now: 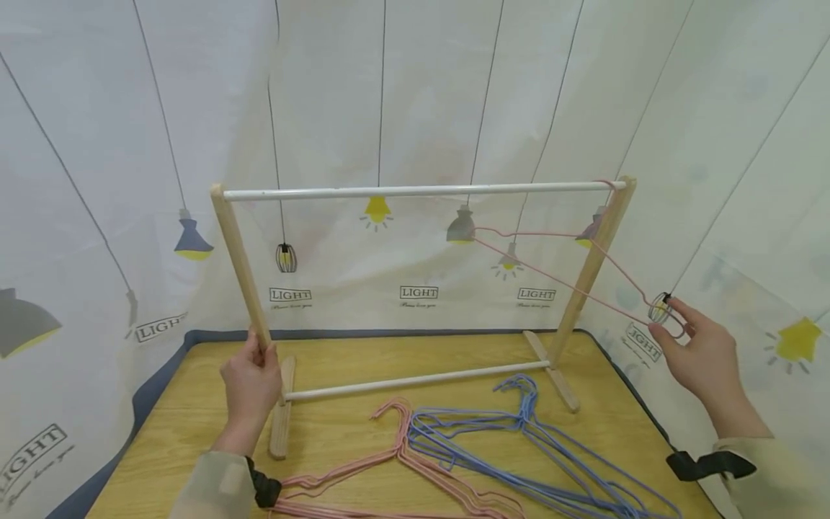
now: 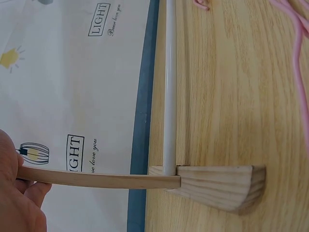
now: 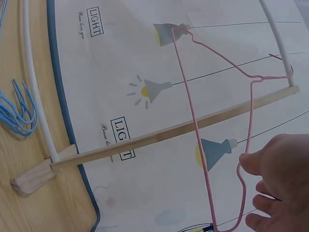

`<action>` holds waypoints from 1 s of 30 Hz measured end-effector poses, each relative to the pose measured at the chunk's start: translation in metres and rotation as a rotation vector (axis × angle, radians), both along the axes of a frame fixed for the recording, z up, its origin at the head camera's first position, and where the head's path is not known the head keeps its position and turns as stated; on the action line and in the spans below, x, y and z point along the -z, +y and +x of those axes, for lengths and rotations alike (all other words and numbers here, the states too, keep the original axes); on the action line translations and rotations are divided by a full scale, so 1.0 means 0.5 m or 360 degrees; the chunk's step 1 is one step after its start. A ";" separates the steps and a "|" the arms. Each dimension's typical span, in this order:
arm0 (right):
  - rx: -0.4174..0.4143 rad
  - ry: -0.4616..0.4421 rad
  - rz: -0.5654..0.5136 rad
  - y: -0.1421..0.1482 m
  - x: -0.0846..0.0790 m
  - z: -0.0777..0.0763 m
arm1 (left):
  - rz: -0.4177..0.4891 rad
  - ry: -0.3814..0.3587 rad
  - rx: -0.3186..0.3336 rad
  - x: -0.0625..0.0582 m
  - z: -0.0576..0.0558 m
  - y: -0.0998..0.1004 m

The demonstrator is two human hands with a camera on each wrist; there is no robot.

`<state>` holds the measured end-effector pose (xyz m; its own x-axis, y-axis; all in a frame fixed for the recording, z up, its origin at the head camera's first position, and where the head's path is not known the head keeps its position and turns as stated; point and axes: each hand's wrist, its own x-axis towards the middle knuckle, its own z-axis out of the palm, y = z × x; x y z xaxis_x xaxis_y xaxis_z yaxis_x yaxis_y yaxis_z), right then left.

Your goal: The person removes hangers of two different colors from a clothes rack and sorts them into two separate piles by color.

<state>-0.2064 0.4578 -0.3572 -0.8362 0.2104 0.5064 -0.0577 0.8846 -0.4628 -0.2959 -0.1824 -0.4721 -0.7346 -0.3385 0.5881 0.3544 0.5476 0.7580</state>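
A pink wire clothes hanger (image 1: 532,233) hangs by its hook near the right end of the rack's white top bar (image 1: 415,191). My right hand (image 1: 703,353) holds the hanger's near corner between thumb and fingers; in the right wrist view the thumb (image 3: 251,163) lies against the wire. With my left hand (image 1: 249,375) I grip the left wooden post (image 1: 236,259) of the rack low down. The left wrist view shows fingers round that post (image 2: 96,179), above its wooden foot (image 2: 217,186).
Several pink hangers (image 1: 363,461) and several blue hangers (image 1: 525,432) lie on the wooden table (image 1: 175,425) in front of the rack. The rack's white lower bar (image 1: 415,381) joins its feet. A white curtain (image 1: 337,94) with printed lamps stands behind.
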 end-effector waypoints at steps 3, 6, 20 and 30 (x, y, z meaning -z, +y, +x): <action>-0.0001 0.0019 0.0094 0.010 -0.002 -0.017 | -0.0002 0.0009 0.0006 0.000 0.000 0.002; -0.0030 -0.0033 0.0139 0.022 -0.003 -0.031 | -0.0006 0.0022 0.0005 0.001 0.000 0.003; -0.0152 -0.0216 -0.0104 0.013 0.031 -0.043 | -0.0043 0.0029 -0.0025 0.002 0.000 0.000; -0.0064 0.0019 -0.0332 -0.008 0.018 -0.024 | -0.0014 0.0018 -0.0015 0.001 0.001 0.002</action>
